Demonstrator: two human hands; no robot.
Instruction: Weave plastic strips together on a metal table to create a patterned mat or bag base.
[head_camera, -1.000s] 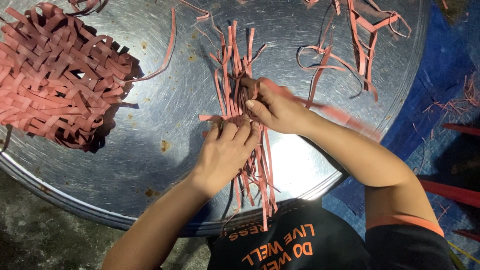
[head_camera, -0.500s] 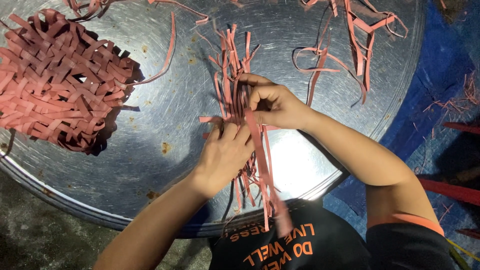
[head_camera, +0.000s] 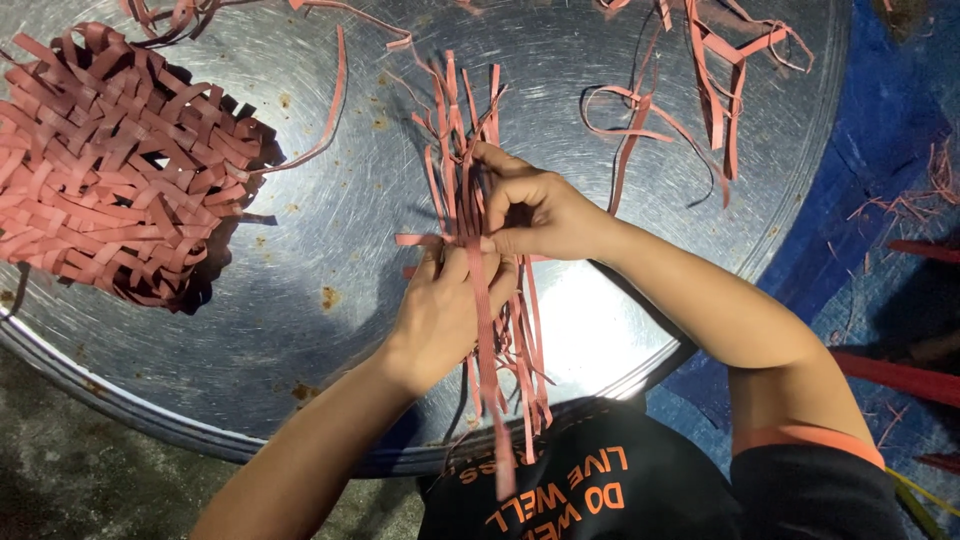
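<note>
1. We see a bundle of strips, thin, flat and pinkish red, lying lengthwise near the middle of the round metal table, its lower ends hanging over the near rim.
2. Our left hand rests on the bundle with its fingers curled down over the strips, pressing them together; one long strip runs across its knuckles and down past the table edge.
3. Our right hand is closed in a pinch just above the left, thumb and forefinger gripping a few strips where a short cross strip sticks out sideways.
4. The table is dull silver, scratched in swirls and dotted with small rusty spots, with a bright glare beneath our right forearm.
5. A woven mat of the same strips lies at the far left, loosely plaited, its edges ragged; the frame cuts off its left side.
6. Loose curled strips lie scattered at the upper right, well apart from the hands.
7. How the strips cross under our palms is hidden.
</note>
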